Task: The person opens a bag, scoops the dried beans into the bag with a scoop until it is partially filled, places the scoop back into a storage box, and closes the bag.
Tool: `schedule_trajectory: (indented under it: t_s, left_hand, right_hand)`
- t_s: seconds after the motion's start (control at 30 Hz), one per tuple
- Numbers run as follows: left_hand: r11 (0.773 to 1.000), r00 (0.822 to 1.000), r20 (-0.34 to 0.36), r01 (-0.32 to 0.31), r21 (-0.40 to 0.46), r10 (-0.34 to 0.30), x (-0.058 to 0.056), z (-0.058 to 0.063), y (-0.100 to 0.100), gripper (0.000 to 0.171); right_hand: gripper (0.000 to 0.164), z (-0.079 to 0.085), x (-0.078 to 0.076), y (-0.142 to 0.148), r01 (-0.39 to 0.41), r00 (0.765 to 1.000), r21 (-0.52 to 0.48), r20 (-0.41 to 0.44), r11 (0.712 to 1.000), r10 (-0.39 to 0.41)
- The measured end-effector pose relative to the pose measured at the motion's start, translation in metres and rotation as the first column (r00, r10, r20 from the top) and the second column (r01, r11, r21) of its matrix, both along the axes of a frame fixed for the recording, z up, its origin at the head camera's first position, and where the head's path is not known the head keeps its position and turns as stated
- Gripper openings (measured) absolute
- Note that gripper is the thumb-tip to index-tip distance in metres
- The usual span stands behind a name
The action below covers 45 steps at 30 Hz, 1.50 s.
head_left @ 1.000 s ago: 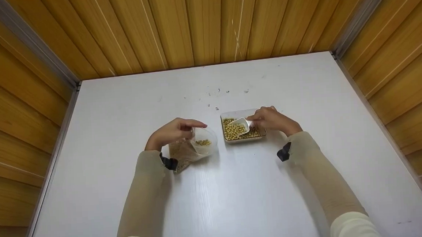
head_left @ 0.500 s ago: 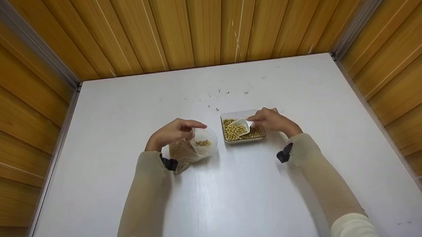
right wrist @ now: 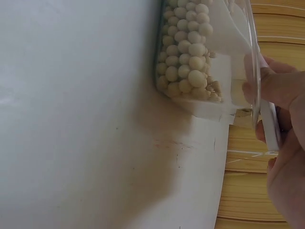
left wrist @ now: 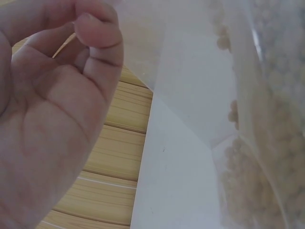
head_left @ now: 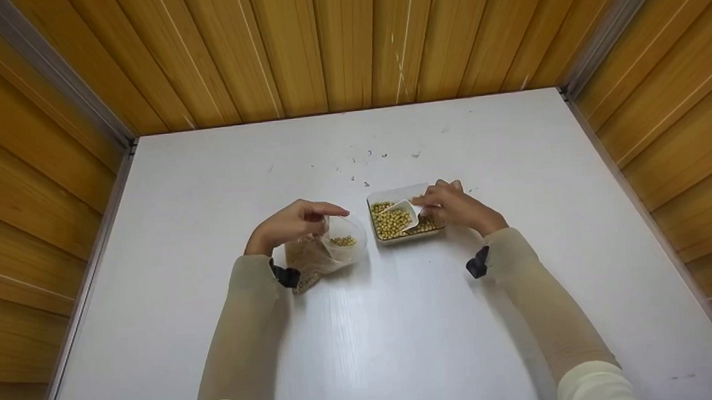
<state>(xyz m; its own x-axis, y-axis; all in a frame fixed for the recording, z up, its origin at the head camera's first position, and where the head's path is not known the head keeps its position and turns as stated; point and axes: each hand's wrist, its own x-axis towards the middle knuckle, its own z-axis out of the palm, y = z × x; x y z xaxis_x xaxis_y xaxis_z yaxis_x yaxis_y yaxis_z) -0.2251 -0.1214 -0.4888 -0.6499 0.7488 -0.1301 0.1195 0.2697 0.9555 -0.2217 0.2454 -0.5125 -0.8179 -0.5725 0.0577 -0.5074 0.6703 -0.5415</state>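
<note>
Left to right. Left hand (head_left: 291, 225): fingers curled, thumb closed against them, pinching the film of a translucent bag (head_left: 310, 256) at its upper edge; index finger stretched along the round mouth. Left wrist view shows the pinch at the top of the film, palm otherwise bare. Reads as a grip to keep the mouth spread and facing the container; soft film would likely sag shut on its own.

Bag slumps on the tabletop (head_left: 371, 341), beans massed in its lower part, more beans (head_left: 343, 241) visible through the mouth. Weight at the bottom probably steadies it, so a light pinch looks enough.

Clear rectangular container (head_left: 397, 194) sits just beside the bag, to its right, a narrow gap between. Close spacing presumably keeps the carry short and spills few. Beans in it too, packed against the near wall in the right wrist view.

White scoop (head_left: 414, 212) is inside the container, open end toward the bag, beans (head_left: 395, 220) lying in its bowl. Low angle seems meant to hold the load in.

Right hand (head_left: 460, 207): closed on the scoop handle at the container's right side, thumb and fingers around it, nothing else in hand. Handle crosses by the rim; can't tell if the fingers also bear on the wall.
</note>
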Motion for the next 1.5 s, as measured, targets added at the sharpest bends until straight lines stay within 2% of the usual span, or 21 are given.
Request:
schedule_trajectory:
  t_s: [0.27, 0.5, 0.73, 0.93, 1.13, 1.23, 1.5]
  left_hand:
    - [1.000, 1.000, 0.012, -0.013, 0.002, 0.013, 0.001, 0.003, 0.000, 0.047]
    - [0.999, 1.000, 0.011, -0.025, -0.020, 0.025, 0.001, 0.000, 0.000, 0.046]
    - [1.000, 1.000, -0.006, -0.012, -0.017, 0.012, 0.000, -0.002, 0.000, 0.047]
    - [1.000, 1.000, -0.015, -0.007, -0.018, 0.007, 0.000, -0.002, 0.000, 0.045]
    - [1.000, 1.000, -0.011, -0.020, -0.024, 0.019, -0.001, -0.003, 0.000, 0.044]
    - [1.000, 1.000, -0.006, -0.019, -0.020, 0.019, -0.001, -0.003, 0.001, 0.043]
    - [1.000, 1.000, -0.012, -0.015, -0.019, 0.014, 0.000, -0.003, 0.000, 0.044]
  right_hand:
    - [0.030, 0.000, -0.002, -0.001, -0.019, 0.999, -0.010, -0.028, 1.000, 0.018]
    - [0.031, 0.007, -0.004, -0.004, -0.018, 0.999, 0.029, 0.050, 0.999, 0.016]
    - [0.033, 0.013, -0.005, -0.008, 0.022, 0.993, 0.073, 0.115, 0.997, -0.030]
    - [0.036, 0.013, -0.005, -0.010, 0.017, 0.992, 0.108, 0.125, 0.994, -0.031]
    - [0.035, 0.010, -0.004, -0.010, 0.003, 0.995, 0.150, 0.094, 0.989, -0.017]
    - [0.035, 0.005, -0.004, -0.009, -0.009, 0.994, 0.138, 0.108, 0.990, -0.006]
    - [0.035, -0.002, -0.005, -0.006, -0.023, 0.987, 0.018, 0.160, 1.000, 0.020]
